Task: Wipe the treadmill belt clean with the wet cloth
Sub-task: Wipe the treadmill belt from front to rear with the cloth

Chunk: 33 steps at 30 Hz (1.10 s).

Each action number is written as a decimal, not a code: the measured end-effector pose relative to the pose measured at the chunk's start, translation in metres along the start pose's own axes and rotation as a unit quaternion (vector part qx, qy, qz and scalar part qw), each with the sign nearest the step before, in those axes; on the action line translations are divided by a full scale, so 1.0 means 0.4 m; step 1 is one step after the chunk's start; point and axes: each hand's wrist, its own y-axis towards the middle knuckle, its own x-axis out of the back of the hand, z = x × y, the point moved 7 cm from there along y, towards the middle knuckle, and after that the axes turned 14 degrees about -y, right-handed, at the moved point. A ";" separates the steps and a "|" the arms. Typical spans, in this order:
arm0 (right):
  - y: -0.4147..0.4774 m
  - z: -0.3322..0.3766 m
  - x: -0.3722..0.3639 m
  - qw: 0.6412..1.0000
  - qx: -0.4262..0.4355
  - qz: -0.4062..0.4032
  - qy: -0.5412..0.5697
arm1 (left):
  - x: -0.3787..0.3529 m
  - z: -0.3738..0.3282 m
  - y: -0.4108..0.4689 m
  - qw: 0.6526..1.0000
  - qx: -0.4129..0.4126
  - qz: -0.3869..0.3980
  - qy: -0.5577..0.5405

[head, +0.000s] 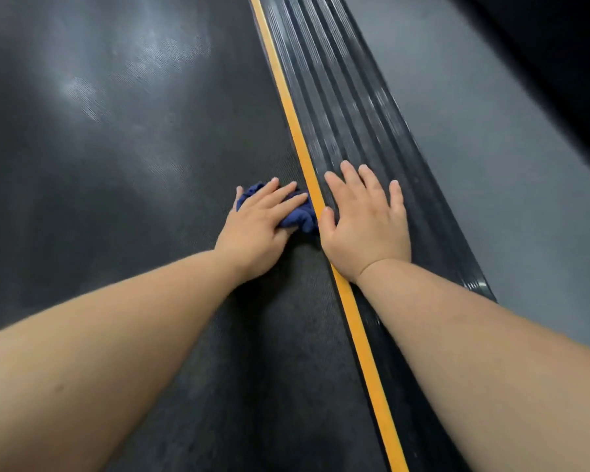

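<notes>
Judged to be somewhere in the middle of the wiping, not at its end. Pressing the crumpled dark blue cloth (302, 218) down on the treadmill belt (116, 185) with the left hand (259, 223), fingers stretched nearly flat over the fabric and not clenched around it. Not possible to tell whether pinched by the thumb from below. Cloth position: at the right edge of the belt, touching or almost touching the yellow stripe (355, 321). Leaning on the ribbed side rail (355, 114) with the right hand (368, 226), palm down, fingers released and spread, holding nothing, just beside the cloth on the other side of the stripe.

Pale shiny patches (82, 93) on the far left part of the belt: maybe damp from wiping, maybe only reflected light, not clear from here. No obvious dust or marks visible on the dark textured surface near the hands. Probably left to do: the strip along the stripe toward the near end, and the far stretch of the belt. Hard to say more, with no clear border between wiped and unwiped.

Around: black woven-looking belt filling the left and middle, glossy black rail with long grooves to its right, then grey floor (508, 148) beyond the rail. Very dark in the upper right corner, nothing recognisable there. Bare forearms (133, 335) reaching in from the bottom edge.
</notes>
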 end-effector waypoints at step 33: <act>0.004 -0.001 0.004 1.000 -0.023 0.013 -0.006 | 0.008 -0.044 -0.095 0.997 -0.054 0.048 -0.001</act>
